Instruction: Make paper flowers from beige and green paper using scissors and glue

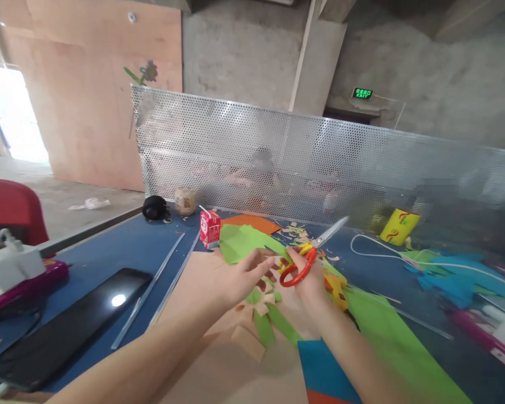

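My right hand (308,276) is closed round a pair of scissors (299,268) with red and yellow handles, whose blades point away to the upper right. A narrow green paper piece (278,247) runs up to its fingertips. My left hand (252,272) is just left of the scissors, fingers loosely bent and apart, with nothing visible between them. Beneath both hands lies a pale pink paper sheet (273,379) bearing green strips (283,324) and pinkish cut pieces (249,342) in a rough radiating cluster. Part of this cluster is hidden by my left hand.
Left of the sheet lie a black phone (76,325) and clear strips (149,292). A red drink carton (210,229), a jar (186,201) and green paper (239,240) stand or lie farther back. A perforated metal screen (235,140) borders the blue table. A white cable (374,255) crosses the right side.
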The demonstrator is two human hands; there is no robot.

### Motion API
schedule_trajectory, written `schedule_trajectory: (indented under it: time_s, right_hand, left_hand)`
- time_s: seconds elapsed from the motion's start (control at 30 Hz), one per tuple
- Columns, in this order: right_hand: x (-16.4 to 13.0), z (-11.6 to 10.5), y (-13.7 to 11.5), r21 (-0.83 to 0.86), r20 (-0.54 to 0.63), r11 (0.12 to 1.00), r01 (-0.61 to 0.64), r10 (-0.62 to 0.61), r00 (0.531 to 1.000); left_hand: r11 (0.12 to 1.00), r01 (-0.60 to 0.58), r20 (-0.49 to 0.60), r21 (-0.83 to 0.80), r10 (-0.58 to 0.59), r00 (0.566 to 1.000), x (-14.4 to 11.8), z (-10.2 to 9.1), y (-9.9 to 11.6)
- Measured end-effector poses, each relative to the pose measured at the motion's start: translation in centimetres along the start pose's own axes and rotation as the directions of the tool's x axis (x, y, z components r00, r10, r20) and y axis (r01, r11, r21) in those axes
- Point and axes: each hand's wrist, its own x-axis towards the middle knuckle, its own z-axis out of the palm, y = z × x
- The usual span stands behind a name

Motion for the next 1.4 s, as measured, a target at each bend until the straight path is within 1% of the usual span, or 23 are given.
schedule_trajectory:
  time_s: [0.1, 0.2, 0.3, 0.37, 0.43, 0.5, 0.57, 0.63, 0.7, 0.77, 0.8, 0.87, 0.93, 1.07, 1.13, 1.2, 1.27, 1.33, 1.4]
  right_hand:
    - [-0.6, 0.6, 0.1, -0.141, 0.058, 0.990, 0.000, 0.009, 0.998]
    - [-1.2, 1.1, 0.0, -0.308, 0.151, 0.950, 0.052, -0.005, 0.989]
    - [-1.8, 1.5, -0.2, -0.299, 0.234, 0.952, 0.066, 0.006, 0.972]
    - [-2.0, 1.6, -0.2, -0.284, 0.249, 0.957, 0.064, 0.009, 0.968]
    - [-2.1, 1.6, -0.2, -0.308, 0.272, 0.946, 0.098, -0.011, 0.962]
    - [-2.3, 1.5, -0.4, -0.347, 0.308, 0.929, 0.130, -0.018, 0.951]
    - [-2.4, 1.2, -0.8, -0.397, 0.322, 0.906, 0.149, -0.015, 0.947]
    - [-2.4, 0.8, -1.3, -0.479, 0.337, 0.857, 0.190, -0.020, 0.941]
    - [-2.2, 0.3, -1.6, -0.567, 0.408, 0.783, 0.258, -0.005, 0.913]
    - [-1.8, -0.3, -1.7, -0.637, 0.477, 0.713, 0.292, 0.067, 0.876]
    - [-1.5, -0.5, -1.6, -0.664, 0.492, 0.688, 0.293, 0.106, 0.864]
    - [-1.2, -0.9, -1.3, -0.702, 0.489, 0.656, 0.278, 0.160, 0.857]
    - [-1.0, -1.1, -1.0, -0.719, 0.478, 0.644, 0.260, 0.187, 0.858]
    - [-1.2, -1.0, -0.8, -0.732, 0.460, 0.649, 0.206, 0.248, 0.852]
    - [-1.4, -0.9, -0.8, -0.724, 0.454, 0.665, 0.184, 0.260, 0.852]
    - [-1.5, -0.7, -0.9, -0.721, 0.445, 0.673, 0.166, 0.266, 0.855]
    - [-1.7, -0.4, -1.0, -0.727, 0.417, 0.670, 0.150, 0.258, 0.871]
    - [-1.9, -0.2, -1.1, -0.746, 0.376, 0.653, 0.130, 0.253, 0.891]
    - [-2.0, 0.0, -1.2, -0.761, 0.352, 0.638, 0.118, 0.253, 0.901]
  left_hand:
    - [0.996, -0.071, -0.090, 0.057, 0.076, 0.993, 0.4, -0.6, 0.0]
    - [0.991, -0.092, -0.157, 0.097, 0.106, 0.982, 1.0, -1.9, -0.5]
    - [0.986, -0.145, -0.216, 0.082, 0.160, 0.963, 1.5, -2.7, -1.0]
    - [0.981, -0.164, -0.187, 0.105, 0.181, 0.965, 1.6, -2.8, -1.1]
    - [0.976, -0.164, -0.139, 0.145, 0.185, 0.973, 1.7, -2.7, -1.1]
    - [0.968, -0.193, -0.138, 0.161, 0.215, 0.967, 1.8, -2.9, -1.1]
    - [0.962, -0.221, -0.224, 0.159, 0.253, 0.941, 2.0, -3.3, -1.1]
    - [0.962, -0.230, -0.331, 0.146, 0.267, 0.905, 2.3, -4.0, -1.1]
    - [0.961, -0.247, -0.404, 0.126, 0.277, 0.872, 2.6, -4.8, -1.2]
    - [0.951, -0.294, -0.437, 0.094, 0.304, 0.847, 2.9, -5.4, -1.2]
    - [0.946, -0.315, -0.448, 0.077, 0.315, 0.837, 3.0, -5.6, -1.2]
    - [0.938, -0.343, -0.470, 0.051, 0.326, 0.820, 3.1, -5.9, -1.2]
    - [0.933, -0.359, -0.484, 0.033, 0.329, 0.811, 3.1, -5.9, -1.1]
    - [0.923, -0.380, -0.504, 0.053, 0.354, 0.788, 3.0, -5.9, -0.8]
    - [0.923, -0.380, -0.507, 0.064, 0.359, 0.784, 3.0, -5.9, -0.8]
    - [0.924, -0.376, -0.503, 0.074, 0.360, 0.786, 3.0, -5.8, -0.9]
    - [0.926, -0.366, -0.487, 0.093, 0.364, 0.794, 3.0, -5.8, -1.0]
    - [0.927, -0.359, -0.468, 0.110, 0.367, 0.804, 2.9, -5.7, -1.0]
    - [0.926, -0.358, -0.454, 0.122, 0.373, 0.809, 2.8, -5.5, -0.9]
